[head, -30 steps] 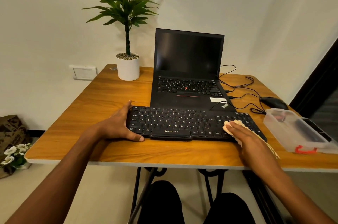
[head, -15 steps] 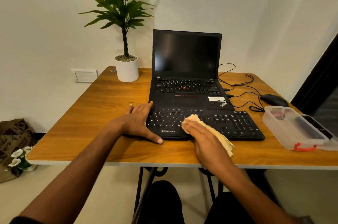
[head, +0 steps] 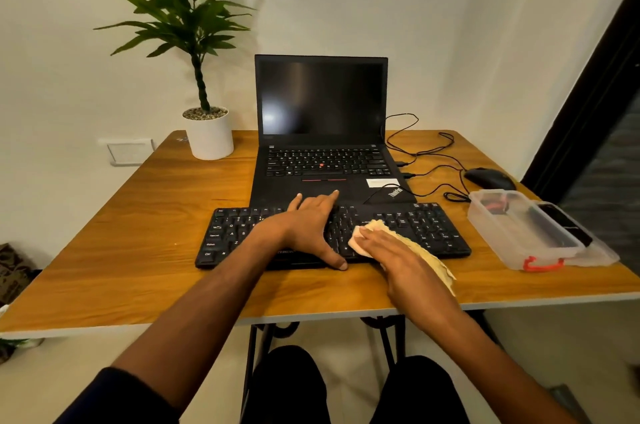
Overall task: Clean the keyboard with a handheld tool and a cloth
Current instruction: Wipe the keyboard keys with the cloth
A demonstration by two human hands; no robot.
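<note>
Off to the left, on the far corner of the wooden worktop (head: 114, 233), a leafy plant stands in a white pot (head: 209, 133). Nearer the front edge lies the black keyboard (head: 235, 233), set crosswise just in front of an open laptop (head: 322, 119) whose screen is dark. The left hand (head: 308, 226) lies flat across the middle of the keyboard, fingers straight and spread toward the laptop, thumb resting on the front edge; it grips nothing. Just beside it, the right hand (head: 391, 250) presses a pale yellow cloth (head: 429, 261) onto the keys right of centre, fingers laid out flat on top of the fabric, the loose end of the cloth trailing back past the wrist. Black cables loop across the worktop behind the keyboard's right end, leading toward a dark mouse (head: 490, 178). At the right edge sits a clear plastic box (head: 526, 233) with a red clasp and some dark items inside that I cannot make out.
</note>
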